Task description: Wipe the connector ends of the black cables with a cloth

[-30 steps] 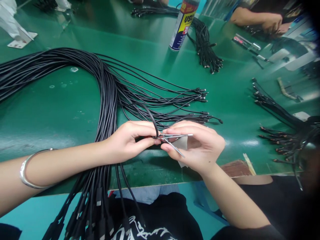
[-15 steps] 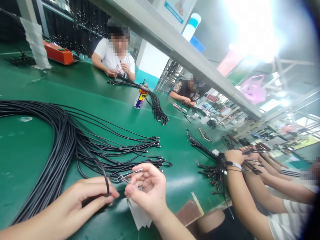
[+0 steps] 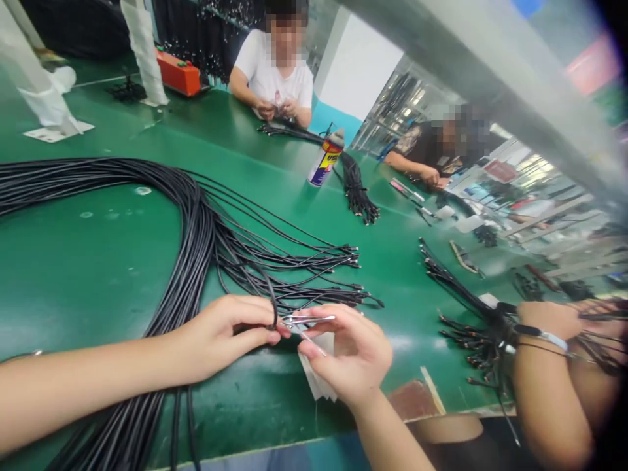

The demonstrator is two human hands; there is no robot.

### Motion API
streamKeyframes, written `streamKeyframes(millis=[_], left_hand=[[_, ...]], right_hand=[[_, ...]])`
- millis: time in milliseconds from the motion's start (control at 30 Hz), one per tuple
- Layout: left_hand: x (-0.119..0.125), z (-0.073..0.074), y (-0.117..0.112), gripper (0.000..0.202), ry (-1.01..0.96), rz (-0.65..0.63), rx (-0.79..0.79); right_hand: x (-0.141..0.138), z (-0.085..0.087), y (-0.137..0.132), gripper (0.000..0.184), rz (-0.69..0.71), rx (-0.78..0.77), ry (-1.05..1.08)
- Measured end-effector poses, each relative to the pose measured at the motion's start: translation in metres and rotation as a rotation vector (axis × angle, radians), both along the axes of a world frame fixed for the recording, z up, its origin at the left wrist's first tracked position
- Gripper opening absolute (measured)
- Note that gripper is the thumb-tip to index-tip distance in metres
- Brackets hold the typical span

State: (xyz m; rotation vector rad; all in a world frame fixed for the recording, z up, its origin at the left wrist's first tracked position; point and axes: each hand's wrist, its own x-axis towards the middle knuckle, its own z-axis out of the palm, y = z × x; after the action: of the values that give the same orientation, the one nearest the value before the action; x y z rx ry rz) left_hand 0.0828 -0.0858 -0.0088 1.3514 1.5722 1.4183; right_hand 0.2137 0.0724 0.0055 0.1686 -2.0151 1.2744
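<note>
My left hand pinches the end of one black cable that curls up from the big cable bundle on the green table. My right hand holds metal tweezers, their tips at the cable end between my left fingers. A piece of white paper lies under my right hand. Both hands are closed, close together near the table's front edge.
A spray can stands mid-table beside a smaller cable bunch. A neighbour's arm at the right holds another bunch. Two people sit across the table. An orange box and white stands are at the far left.
The camera swung up from the table to the room, then came part way back down. My hands keep the same grip; the tweezer tips are back against the cable end.
</note>
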Motion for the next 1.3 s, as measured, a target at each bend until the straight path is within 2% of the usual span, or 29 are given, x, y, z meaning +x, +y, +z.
streamKeyframes(millis=[333,700,1300], left_hand=[[0.001,0.003,0.000,0.018,-0.037,0.018,0.002],[0.000,0.004,0.000,0.016,0.015,0.019,0.005],[0.000,0.007,0.000,0.016,0.024,0.019,0.002]], right_hand=[[-0.002,0.004,-0.004,0.039,-0.062,0.239,0.128],[0.000,-0.009,-0.005,0.046,-0.066,0.168,0.104],[0.001,-0.005,-0.003,0.042,-0.073,0.168,0.050]])
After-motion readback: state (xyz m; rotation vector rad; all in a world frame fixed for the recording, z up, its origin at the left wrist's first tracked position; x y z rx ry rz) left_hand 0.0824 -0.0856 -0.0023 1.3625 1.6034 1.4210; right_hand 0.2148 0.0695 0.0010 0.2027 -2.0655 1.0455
